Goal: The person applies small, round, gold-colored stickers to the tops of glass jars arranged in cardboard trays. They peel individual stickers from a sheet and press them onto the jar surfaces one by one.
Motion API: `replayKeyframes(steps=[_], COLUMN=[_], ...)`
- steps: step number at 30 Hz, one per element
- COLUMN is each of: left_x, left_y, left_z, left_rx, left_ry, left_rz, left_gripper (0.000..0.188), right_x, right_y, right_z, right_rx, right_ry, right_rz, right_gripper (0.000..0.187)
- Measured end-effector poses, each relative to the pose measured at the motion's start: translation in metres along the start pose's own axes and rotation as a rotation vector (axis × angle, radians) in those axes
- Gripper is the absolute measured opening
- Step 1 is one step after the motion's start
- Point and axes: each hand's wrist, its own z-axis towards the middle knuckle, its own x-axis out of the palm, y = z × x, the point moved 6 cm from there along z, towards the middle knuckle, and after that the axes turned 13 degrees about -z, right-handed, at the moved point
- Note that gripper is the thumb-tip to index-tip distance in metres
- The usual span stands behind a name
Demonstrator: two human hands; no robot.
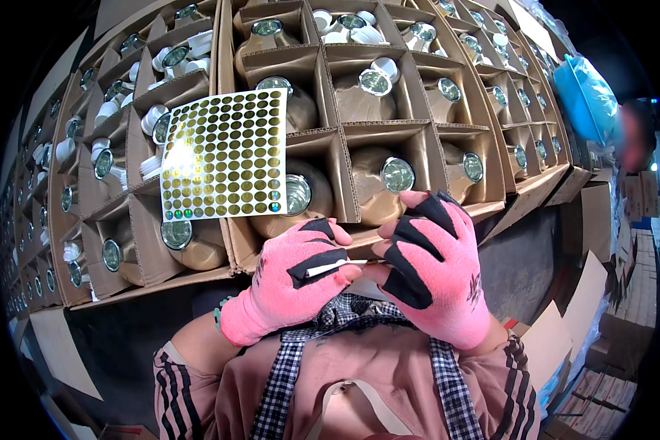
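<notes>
My left hand [282, 282], in a pink glove with bare fingertips, sits at the middle of the frame with a slim white stick [330, 267] caught between thumb and fingers. The stick slants across the front of that hand and narrows toward my right hand [447, 271], just right of centre, gloved the same way. My right fingertips are bent around its thin end, but they cover the tip, so I cannot tell whether they pinch it. Something pale below them is mostly hidden.

Just above my left hand, a sheet of round gold stickers [224, 158] lies over the dividers of a carton [238, 249], hiding parts of the gold bottles beneath; glare washes out its left part. The nearest gold bottle [378, 202] stands above the gap between my hands, its lower part out of sight. At upper right, a blue basin [583, 103] shows through shiny plastic. Cartons at far left are cut off by the dark rim.
</notes>
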Motion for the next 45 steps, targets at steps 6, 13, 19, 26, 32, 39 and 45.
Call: replayKeyframes(steps=[6,13,19,26,32,39,45], left_x=[0.007,0.008,0.009,0.006,0.005,0.023,0.025], left_y=[-0.001,0.002,-0.001,0.002,0.011,0.018,0.019], left_z=[0.001,0.002,0.002,0.0,0.001,0.001,0.006], left_rx=[-0.047,-0.084,0.0,-0.018,-0.174,-0.199,-0.227], left_ry=[-0.032,-0.03,-0.04,-0.05,-0.049,0.135,0.13], left_rz=[-0.012,-0.05,0.048,0.042,-0.054,-0.035,-0.036], left_gripper=[0.01,0.009,0.011,0.013,0.01,0.009,0.009], right_x=[0.008,0.003,-0.002,0.0,-0.018,-0.012,0.046], right_y=[-0.008,-0.009,-0.009,-0.007,-0.026,-0.184,-0.172], right_z=[-0.008,-0.009,-0.009,-0.01,-0.011,-0.045,-0.04], right_rx=[0.044,0.058,0.025,-0.021,0.076,0.368,0.084], right_ry=[0.027,0.035,-0.032,-0.057,-0.146,0.043,0.313], right_rz=[0.072,0.065,0.027,0.03,0.127,-0.26,-0.325], right_gripper=[0.028,0.027,0.029,0.02,0.014,0.014,0.009])
